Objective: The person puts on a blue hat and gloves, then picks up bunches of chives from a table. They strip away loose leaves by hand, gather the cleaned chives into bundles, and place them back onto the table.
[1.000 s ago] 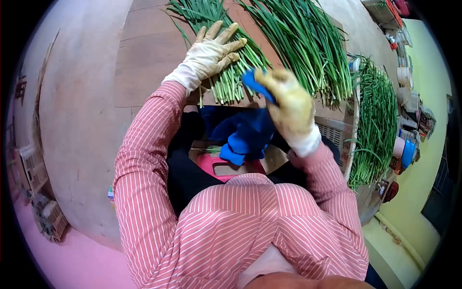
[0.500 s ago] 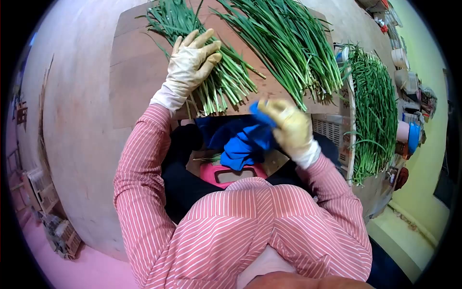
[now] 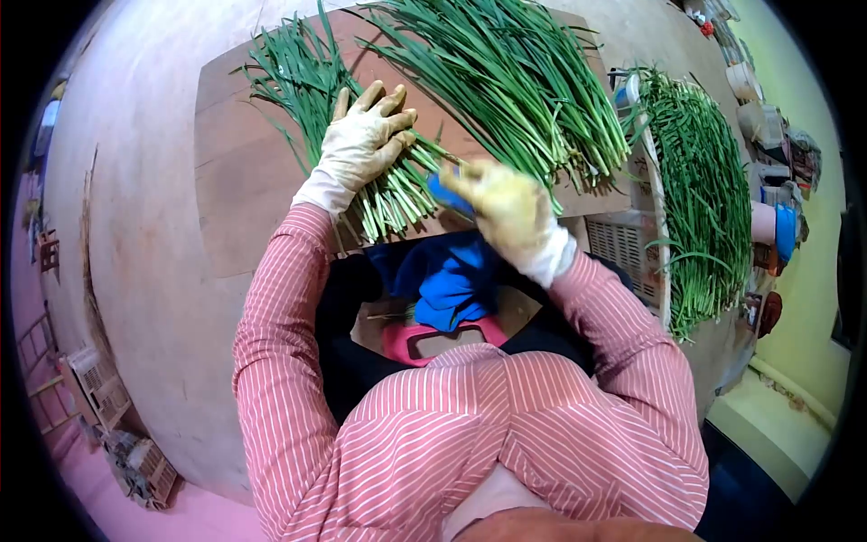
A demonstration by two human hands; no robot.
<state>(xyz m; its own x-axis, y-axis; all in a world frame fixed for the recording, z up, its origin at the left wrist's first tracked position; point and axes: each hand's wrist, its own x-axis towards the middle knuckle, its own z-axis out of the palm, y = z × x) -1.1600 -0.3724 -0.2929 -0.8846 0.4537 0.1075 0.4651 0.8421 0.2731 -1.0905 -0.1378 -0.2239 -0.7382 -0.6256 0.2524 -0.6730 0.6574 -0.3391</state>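
Note:
My left hand (image 3: 366,140), in a pale rubber glove, lies over a small bundle of garlic chives (image 3: 307,90) on the brown board (image 3: 235,163). Its fingers are stretched out and spread, resting on the green stalks. Smeared by motion, my gloved right hand (image 3: 508,212) is closed on a blue thing (image 3: 449,192) beside the pale stem ends; what kind of thing it is cannot be made out. A larger heap of garlic chives (image 3: 524,90) lies farther right on the board. Blue cloth (image 3: 449,280) is bunched below the board's near edge.
At the right stands a plastic crate (image 3: 623,253), with more garlic chives (image 3: 700,199) packed upright beside it. A pink plastic frame (image 3: 397,343) sits low between the knees. Tubs and a blue container (image 3: 785,233) line the right wall. Crates (image 3: 99,388) stand at the far left.
My right hand has moved left and slightly up with the blue thing, to the stem ends by my left hand. My left hand stays on the bundle; the view has shifted slightly.

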